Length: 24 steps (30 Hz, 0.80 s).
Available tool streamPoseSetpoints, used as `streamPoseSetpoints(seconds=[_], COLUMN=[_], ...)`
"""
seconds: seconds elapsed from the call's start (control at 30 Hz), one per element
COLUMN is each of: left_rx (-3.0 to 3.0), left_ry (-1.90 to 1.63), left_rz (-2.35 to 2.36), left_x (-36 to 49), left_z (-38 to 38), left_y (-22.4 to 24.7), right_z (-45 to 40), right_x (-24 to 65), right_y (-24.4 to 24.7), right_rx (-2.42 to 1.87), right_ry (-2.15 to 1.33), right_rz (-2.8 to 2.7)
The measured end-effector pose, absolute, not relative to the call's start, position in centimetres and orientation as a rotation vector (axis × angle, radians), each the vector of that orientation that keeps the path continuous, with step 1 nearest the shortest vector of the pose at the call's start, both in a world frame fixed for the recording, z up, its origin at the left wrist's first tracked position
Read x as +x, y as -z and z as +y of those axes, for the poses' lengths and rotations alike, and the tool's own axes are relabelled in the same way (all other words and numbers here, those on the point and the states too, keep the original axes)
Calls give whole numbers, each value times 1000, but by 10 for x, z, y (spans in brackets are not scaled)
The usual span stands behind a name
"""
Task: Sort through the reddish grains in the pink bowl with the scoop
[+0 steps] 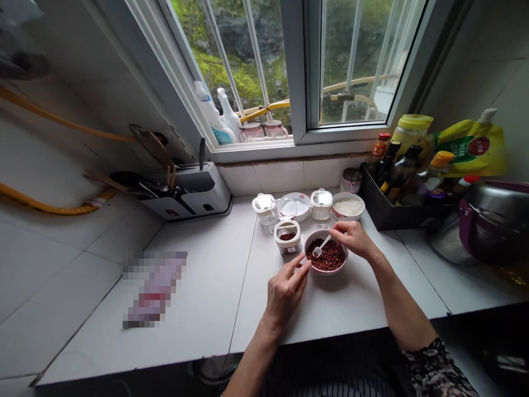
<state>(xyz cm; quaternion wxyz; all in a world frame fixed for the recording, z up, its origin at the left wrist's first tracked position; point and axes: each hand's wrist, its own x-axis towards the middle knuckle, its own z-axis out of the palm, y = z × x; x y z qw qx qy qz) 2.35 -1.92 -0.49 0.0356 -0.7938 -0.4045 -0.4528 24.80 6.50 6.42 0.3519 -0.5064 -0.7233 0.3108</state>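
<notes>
A pink-rimmed white bowl (326, 272) stands on the white counter (198, 264), filled with dark red peppercorn-like grains. My right hand (353, 240) pinches a small white plastic spoon (322, 245), whose scoop rests among the grains. My left hand (285, 292) sits at the bowl's near left side, its fingertips at the rim and nothing in its grip. Just left of the bowl stands a small clear tub (287, 248) with a white rim, holding some of the same dark red grains.
Behind the bowl stand two lidded glass jars (263, 208), a white dish (294, 207) and a bowl of white paste (348, 216). A black tray of bottles (392, 216) and a metal pot (491, 220) lie right; a knife block (185, 193) lies left.
</notes>
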Motion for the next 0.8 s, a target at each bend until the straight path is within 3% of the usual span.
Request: streamPoseSetpoints(seconds=[0.57,0.8], left_rx=[-2427,-2431], left_ry=[1395,1397], left_rz=[-1234,-1227], left_x=[23,23], left_z=[-18,-18], left_y=[5,7], right_z=[69,72], right_x=[250,253], right_y=[-62,-61], right_rx=[-1286,-1246], right_ry=[-815,-978], right_rz=[-1786,-1659])
